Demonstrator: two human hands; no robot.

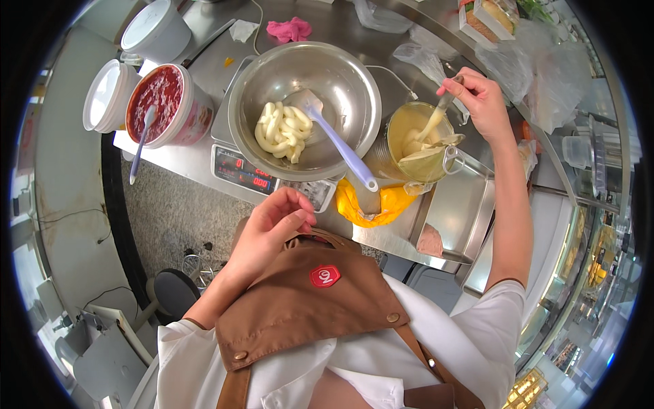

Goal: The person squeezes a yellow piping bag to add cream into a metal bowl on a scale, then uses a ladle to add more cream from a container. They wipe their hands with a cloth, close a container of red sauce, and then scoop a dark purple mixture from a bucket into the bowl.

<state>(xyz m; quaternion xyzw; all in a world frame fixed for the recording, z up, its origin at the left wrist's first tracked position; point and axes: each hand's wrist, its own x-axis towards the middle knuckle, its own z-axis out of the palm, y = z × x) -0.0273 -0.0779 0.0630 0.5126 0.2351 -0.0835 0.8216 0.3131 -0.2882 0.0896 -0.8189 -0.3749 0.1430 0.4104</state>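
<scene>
My right hand grips the handle of a utensil, whose lower end is coated in pale yellow cream inside an opened tin can. The can's ring-pull lid is bent back towards me. My left hand hovers with curled fingers, holding nothing, in front of a digital scale. On the scale stands a large steel bowl with ropes of pale cream and a spatula with a lilac handle leaning on its rim.
A tub of red jam with a spoon stands at the left beside lidded white tubs. Near me lie a yellow plastic wrapper and a steel tray. A pink cloth and clear plastic bags are farther back.
</scene>
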